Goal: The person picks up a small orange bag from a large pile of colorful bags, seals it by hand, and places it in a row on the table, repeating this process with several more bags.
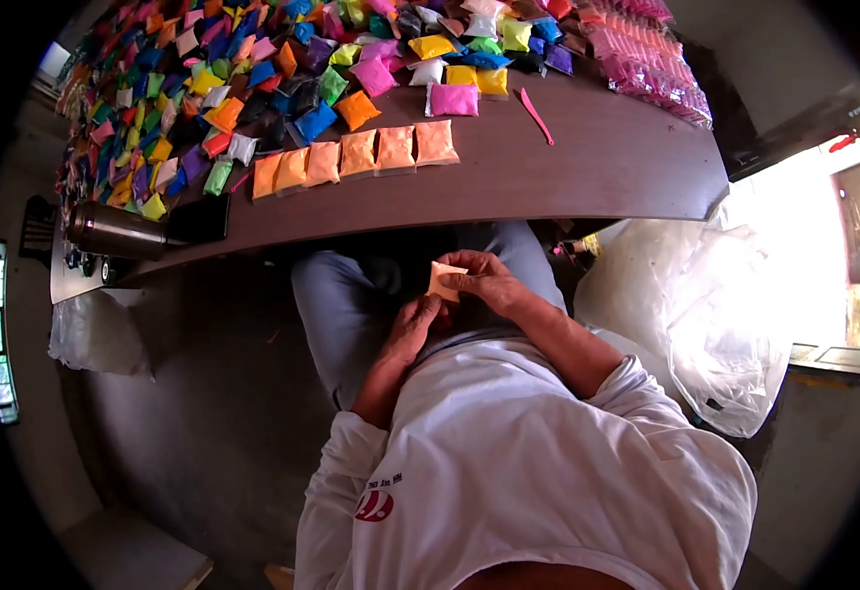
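Note:
In my lap, below the table edge, my right hand (489,285) pinches a small peach-coloured packet (444,279) between thumb and fingers. My left hand (416,324) is closed at the packet's lower edge, its fingertips partly hidden. On the table in front lies a row of several similar peach packets (358,152), side by side. A pink plastic stick (537,117) rests to the right of that row.
A big heap of small coloured packets (253,69) covers the table's (587,177) left and back. Pink packs in clear wrap (651,69) are stacked at the back right. A metal flask (115,230) and a dark phone (200,218) lie front left. A large plastic bag (695,315) stands at right.

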{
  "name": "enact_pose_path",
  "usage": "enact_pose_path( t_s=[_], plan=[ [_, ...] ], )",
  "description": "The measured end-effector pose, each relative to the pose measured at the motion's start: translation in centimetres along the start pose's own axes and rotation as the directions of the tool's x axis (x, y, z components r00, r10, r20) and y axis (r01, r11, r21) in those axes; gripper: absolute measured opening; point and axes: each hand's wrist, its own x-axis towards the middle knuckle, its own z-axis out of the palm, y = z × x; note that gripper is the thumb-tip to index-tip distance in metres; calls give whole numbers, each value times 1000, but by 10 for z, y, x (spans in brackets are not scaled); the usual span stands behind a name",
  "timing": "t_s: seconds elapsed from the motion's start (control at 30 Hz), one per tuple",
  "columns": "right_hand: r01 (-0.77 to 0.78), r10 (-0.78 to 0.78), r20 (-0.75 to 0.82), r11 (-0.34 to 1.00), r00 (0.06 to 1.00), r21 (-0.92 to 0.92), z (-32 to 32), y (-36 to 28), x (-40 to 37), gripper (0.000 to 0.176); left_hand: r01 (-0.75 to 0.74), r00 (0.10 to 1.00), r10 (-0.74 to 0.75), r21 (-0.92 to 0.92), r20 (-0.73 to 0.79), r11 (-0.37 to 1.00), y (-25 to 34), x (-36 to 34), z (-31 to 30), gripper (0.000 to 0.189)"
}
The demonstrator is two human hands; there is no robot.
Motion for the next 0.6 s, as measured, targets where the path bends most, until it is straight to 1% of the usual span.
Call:
enact_pose_path(
  t_s=[0.03, 0.1, 0.13, 0.17, 0.2, 0.23, 0.3, 0.33, 0.4, 0.43, 0.53, 0.6],
  plan=[
    [2, -2, 0, 1000, 1000, 1, 1, -4, -1, 16, 9, 999, -12, -67, -40, 998, -2, 1, 0, 35],
    [-26, 23, 79, 999, 997, 34, 1, -9, -4, 11, 13, 999, -15, -68, -37, 998, -3, 2, -1, 36],
    [-26, 23, 78, 999, 997, 34, -1, -4, -3, 11, 17, 999, -19, -71, -34, 997, -4, 2, 0, 36],
    [-52, 65, 79, 986, 995, -156, -2, 5, 0, 10, 18, 999, -20, -71, -33, 997, -4, 2, 0, 36],
    [-75, 106, 72, 937, 992, -341, 1, 8, 2, 9, -5, 999, 5, 5, -49, 1000, -4, 2, 1, 37],
    [-74, 105, 73, 937, 992, -341, 2, 9, 1, 9, -28, 998, 33, 81, -63, 996, -3, 2, 1, 38],
    [-22, 21, -4, 946, 1000, -324, 6, 10, 0, 11, -14, 998, 18, 73, -58, 997, 2, 1, 3, 38],
    [-21, 21, -3, 946, 1000, -323, 6, 8, 0, 11, -1, 999, 4, 62, -54, 998, 4, 1, 4, 39],
    [-63, 74, 52, 980, 996, -188, 4, 3, -1, 14, -9, 999, 11, 67, -31, 998, 5, 0, 3, 40],
    [-62, 73, 53, 981, 996, -186, 3, 3, -1, 14, -20, 1000, 20, 69, -4, 997, 5, 0, 2, 40],
    [-100, 118, 90, 979, 989, -180, -2, 5, 1, 12, -16, 1000, 17, 44, -16, 999, 4, 0, 2, 40],
    [-64, 95, 212, 987, 973, -149, -3, 4, 2, 19, -16, 1000, 17, 11, -23, 1000, 3, 0, 2, 39]
  ],
)
